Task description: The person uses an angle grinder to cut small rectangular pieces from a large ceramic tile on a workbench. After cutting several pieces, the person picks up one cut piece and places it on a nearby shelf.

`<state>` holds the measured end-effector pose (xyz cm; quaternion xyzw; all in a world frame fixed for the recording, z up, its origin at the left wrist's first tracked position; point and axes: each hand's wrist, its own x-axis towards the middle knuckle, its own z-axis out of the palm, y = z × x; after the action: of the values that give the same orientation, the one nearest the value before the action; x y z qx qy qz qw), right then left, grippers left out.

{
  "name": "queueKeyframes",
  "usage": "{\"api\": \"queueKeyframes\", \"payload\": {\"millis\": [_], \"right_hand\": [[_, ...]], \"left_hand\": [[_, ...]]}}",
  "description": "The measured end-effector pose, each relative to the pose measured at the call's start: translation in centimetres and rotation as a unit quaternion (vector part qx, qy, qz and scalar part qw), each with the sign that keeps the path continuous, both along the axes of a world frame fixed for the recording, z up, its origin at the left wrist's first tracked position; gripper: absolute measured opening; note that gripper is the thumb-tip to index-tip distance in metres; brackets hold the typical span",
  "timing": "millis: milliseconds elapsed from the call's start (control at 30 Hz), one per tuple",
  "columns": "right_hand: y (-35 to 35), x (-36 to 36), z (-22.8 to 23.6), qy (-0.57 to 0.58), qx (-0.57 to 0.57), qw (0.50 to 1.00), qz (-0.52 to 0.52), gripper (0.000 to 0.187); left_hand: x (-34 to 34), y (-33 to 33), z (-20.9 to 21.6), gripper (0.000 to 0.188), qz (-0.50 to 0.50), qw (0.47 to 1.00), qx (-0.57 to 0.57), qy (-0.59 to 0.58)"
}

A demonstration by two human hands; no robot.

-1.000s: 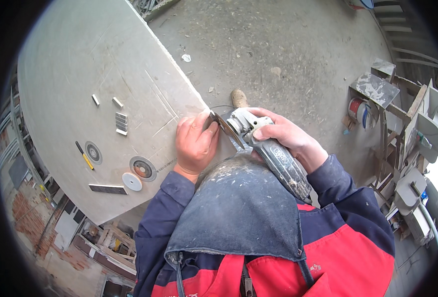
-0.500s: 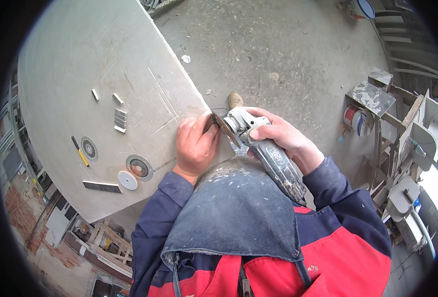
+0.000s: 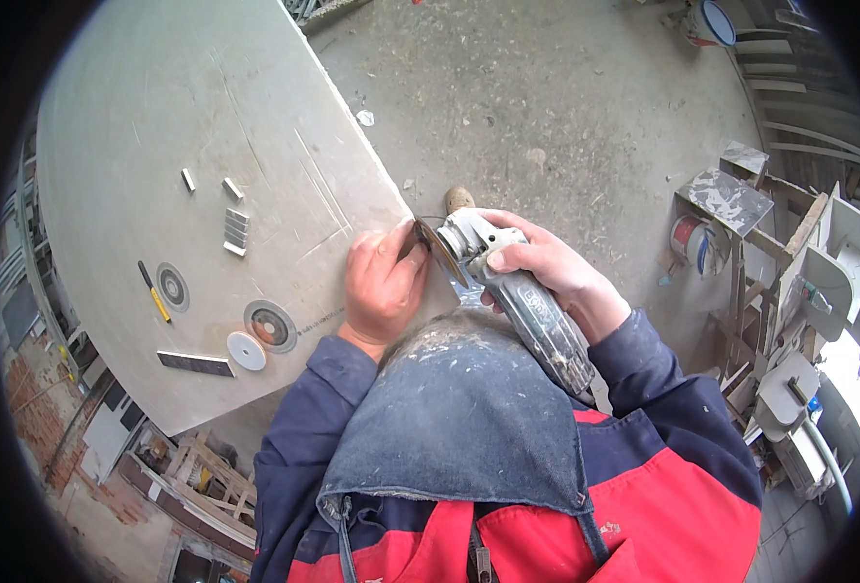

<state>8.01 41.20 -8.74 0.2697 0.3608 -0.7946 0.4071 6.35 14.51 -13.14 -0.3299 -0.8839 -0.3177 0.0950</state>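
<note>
My right hand (image 3: 556, 267) is wrapped round the body of a dusty grey angle grinder (image 3: 537, 316), thumb on top. Its thin disc (image 3: 439, 251) faces left, close to the fingertips of my left hand (image 3: 383, 282). That hand rests at the right edge of a large pale slab (image 3: 216, 58), fingers bent and pinched together. What they hold is small, dark and mostly hidden, right beside the disc. Whether the disc touches it, I cannot tell.
On the slab lie several small stone strips (image 3: 236, 233), a yellow-and-black utility knife (image 3: 155, 291), two grinding discs (image 3: 270, 326), a white disc (image 3: 246, 352) and a long dark strip (image 3: 195, 364). A bucket (image 3: 692, 239) and a cluttered rack (image 3: 784, 228) stand at right.
Both hands and the grinder keep nearly the same place; the grinder has shifted very slightly. The whole view has moved a little.
</note>
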Motion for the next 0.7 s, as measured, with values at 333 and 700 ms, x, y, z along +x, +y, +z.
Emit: {"api": "queueKeyframes", "payload": {"millis": [333, 700], "right_hand": [[0.9, 2.9, -0.9, -0.059, 0.004, 0.998, 0.001, 0.074], [1.9, 3.1, -1.4, -0.047, 0.051, 0.994, -0.084, 0.077]], "left_hand": [[0.3, -0.6, -0.5, 0.028, 0.024, 1.000, -0.005, -0.009], [-8.4, -13.3, 0.7, 0.039, 0.258, 0.952, -0.163, 0.029]]}}
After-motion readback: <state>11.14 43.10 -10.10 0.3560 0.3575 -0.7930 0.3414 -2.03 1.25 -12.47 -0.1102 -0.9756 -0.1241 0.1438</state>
